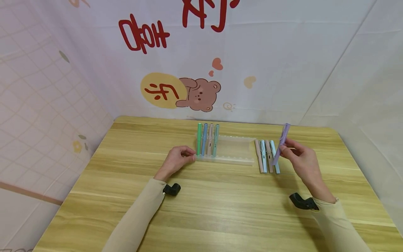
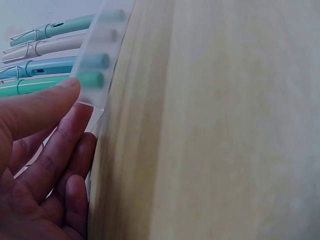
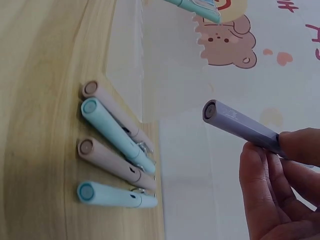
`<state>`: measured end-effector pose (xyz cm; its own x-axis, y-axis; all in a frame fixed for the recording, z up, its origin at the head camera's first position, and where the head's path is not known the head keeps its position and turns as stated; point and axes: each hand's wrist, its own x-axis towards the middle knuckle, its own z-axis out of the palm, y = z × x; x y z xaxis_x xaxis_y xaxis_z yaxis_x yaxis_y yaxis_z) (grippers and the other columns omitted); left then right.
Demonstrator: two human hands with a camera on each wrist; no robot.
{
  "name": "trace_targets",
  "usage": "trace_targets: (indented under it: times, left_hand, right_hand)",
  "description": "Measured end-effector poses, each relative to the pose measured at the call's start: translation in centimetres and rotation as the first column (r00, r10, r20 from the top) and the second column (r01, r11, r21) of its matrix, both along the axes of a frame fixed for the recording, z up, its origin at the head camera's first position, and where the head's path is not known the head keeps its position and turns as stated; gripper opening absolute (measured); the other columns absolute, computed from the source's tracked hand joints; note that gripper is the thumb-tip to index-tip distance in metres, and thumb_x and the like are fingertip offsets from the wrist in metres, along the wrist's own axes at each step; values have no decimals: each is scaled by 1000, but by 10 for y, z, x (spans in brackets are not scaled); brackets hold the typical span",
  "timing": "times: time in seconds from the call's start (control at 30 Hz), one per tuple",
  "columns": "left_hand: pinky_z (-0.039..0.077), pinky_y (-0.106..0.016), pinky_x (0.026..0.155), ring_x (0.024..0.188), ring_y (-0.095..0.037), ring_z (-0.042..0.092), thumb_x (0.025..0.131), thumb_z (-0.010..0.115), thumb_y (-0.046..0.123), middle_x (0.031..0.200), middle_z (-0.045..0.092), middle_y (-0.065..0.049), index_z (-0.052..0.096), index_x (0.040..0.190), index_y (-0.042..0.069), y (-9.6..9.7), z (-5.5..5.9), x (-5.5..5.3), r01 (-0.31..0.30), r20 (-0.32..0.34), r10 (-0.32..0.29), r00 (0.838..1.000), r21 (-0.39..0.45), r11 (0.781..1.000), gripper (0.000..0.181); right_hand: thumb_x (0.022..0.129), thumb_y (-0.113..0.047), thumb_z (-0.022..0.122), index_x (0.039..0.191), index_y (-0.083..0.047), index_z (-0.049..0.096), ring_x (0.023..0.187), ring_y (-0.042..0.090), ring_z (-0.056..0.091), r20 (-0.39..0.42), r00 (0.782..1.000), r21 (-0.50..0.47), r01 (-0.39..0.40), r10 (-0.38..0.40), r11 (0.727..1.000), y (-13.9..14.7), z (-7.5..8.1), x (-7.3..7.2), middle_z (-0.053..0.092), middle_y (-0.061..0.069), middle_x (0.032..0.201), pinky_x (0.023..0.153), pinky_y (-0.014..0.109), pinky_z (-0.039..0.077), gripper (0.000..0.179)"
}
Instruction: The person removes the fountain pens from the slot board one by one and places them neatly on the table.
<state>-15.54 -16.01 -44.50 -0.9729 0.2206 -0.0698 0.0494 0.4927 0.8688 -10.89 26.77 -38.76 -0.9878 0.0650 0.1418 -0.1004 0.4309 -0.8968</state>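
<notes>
My left hand [image 1: 177,160] holds the left front corner of a translucent pen rack [image 1: 234,161], its thumb on the ledge beside the green pen [image 2: 47,85]. Blue [image 1: 204,140], pale pinkish [image 1: 210,140] and teal [image 1: 216,140] pens stand beside the green one, leaning in the rack's left part. Over on the right, my right hand [image 1: 303,161] pinches a purple pen [image 3: 242,125] between thumb and fingers, tilted and raised above the table. Below it, two taupe pens [image 3: 112,162] and two light blue pens [image 3: 117,135] lie side by side, right of the rack.
The wood-grain table [image 1: 220,206] ends at a white cloth backdrop [image 1: 277,45] printed with a bear [image 1: 201,96] and red characters. Another cloth [image 1: 41,98] hangs on the left. Each wrist carries a black camera mount [image 1: 172,189].
</notes>
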Motion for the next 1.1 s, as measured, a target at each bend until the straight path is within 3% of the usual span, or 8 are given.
trace_targets:
  times: [0.3, 0.63, 0.93, 1.03, 1.1]
  left_hand:
    - [52, -35, 83, 90, -17, 66, 93, 78, 13, 98, 74, -1, 78, 107, 9, 1, -1, -1, 5, 2, -5, 1000, -2, 1000, 14]
    - [52, -36, 85, 92, -18, 67, 94, 78, 13, 101, 74, -3, 77, 109, 9, 0, -1, 0, 8, -3, -8, 1000, -2, 1000, 16]
    - [52, -37, 86, 93, -19, 67, 94, 78, 13, 101, 74, -3, 77, 109, 8, 0, -1, -1, 14, -5, -13, 1000, 7, 1000, 16]
    - [52, -36, 85, 92, -18, 67, 95, 77, 14, 100, 74, -3, 77, 109, 8, 0, -1, -1, 16, -8, -16, 1000, 5, 1000, 16]
    - [52, -36, 85, 92, -18, 67, 94, 78, 14, 100, 75, -3, 77, 109, 8, 0, -1, 0, 12, -11, -12, 1000, 4, 1000, 16]
  right_hand:
    - [104, -18, 66, 142, 12, 54, 87, -2, 72, 11, 1000, -27, -3, 3, 1000, 17, -6, 0, 68, -16, 105, 79, 15, 54, 50]
    - [103, -10, 65, 137, 21, 50, 90, 2, 73, 39, 996, -168, -68, 76, 983, 29, -15, -4, 69, -7, 106, 76, 24, 58, 48]
    - [107, -22, 59, 145, 16, 47, 93, -1, 70, 139, 984, -12, -109, 110, 994, 46, -19, -6, 66, -16, 110, 79, 24, 58, 55]
    - [108, -24, 59, 146, 15, 46, 93, -1, 70, 176, 977, 7, -123, 120, 992, 51, -22, -9, 67, -6, 117, 80, 25, 58, 57]
    - [108, -25, 59, 146, 16, 45, 94, -1, 69, 195, 972, 11, -137, 132, 991, 53, -24, -12, 67, 10, 125, 82, 26, 58, 58]
